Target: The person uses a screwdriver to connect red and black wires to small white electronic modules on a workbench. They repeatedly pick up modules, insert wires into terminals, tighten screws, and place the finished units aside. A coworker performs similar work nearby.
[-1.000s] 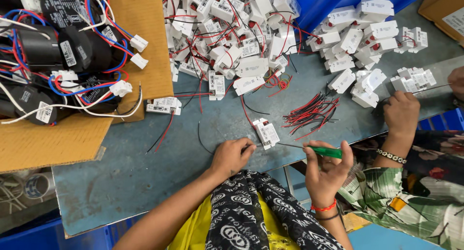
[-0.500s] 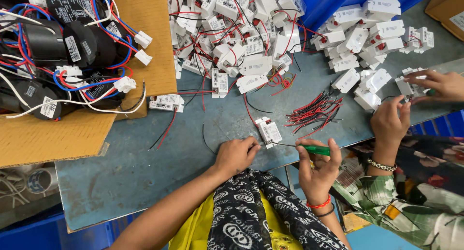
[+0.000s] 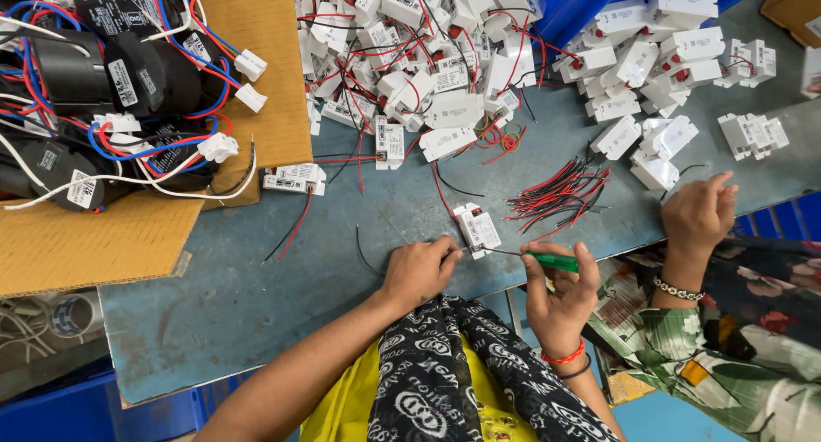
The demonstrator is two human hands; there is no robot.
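Blue-grey worktop [image 3: 256, 297] carrying heaped white modules. One small white module [image 3: 477, 228], light, rigid, with thin flexible leads, lies just beyond the left hand [image 3: 419, 271], whose fingers press closed on its lead; best held by the casing. Right hand [image 3: 558, 301] fingers grip a green-handled screwdriver [image 3: 539, 258]. Versus half a second earlier, the co-worker's hand [image 3: 697, 215] has drawn nearer.

Three hands over the counter [image 3: 256, 297]: left hand [image 3: 419, 271], right hand [image 3: 560, 297], and a co-worker's hand [image 3: 697, 213]. One green-handled screwdriver [image 3: 547, 259], one white module [image 3: 477, 228] at its tip. White modules heaped beyond, too many to count; one bundle of red and black wires [image 3: 560, 192].
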